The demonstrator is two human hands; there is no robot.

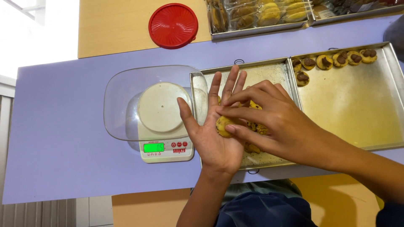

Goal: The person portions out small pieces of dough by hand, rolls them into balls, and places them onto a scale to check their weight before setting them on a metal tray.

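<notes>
- Both forearms come up from bottom edge; dark blue clothing point(261, 210) below.
- L hand point(214, 134): palm up, fingers spread, yellow dough ball point(223, 125) lying on palm.
- R hand point(269, 120): fingers close together, laid flat across dough ball, pressing it.
- Hands hover over near metal tray point(269, 71) w/ more dough pieces point(254, 126).
- Kitchen scale point(162, 126) w/ clear bowl just left of tray.
- 2nd tray point(357, 105) to right, w/ choc-topped cookies point(332, 61).
- Red lid point(173, 25) far side of the table.

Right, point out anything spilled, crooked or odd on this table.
Little stands out. Dark crumbs are scattered over the near tray, by the left hand, whose palm holds a cookie under the right hand. The clear bowl sits off-centre on the scale, overhanging to the left.
</notes>
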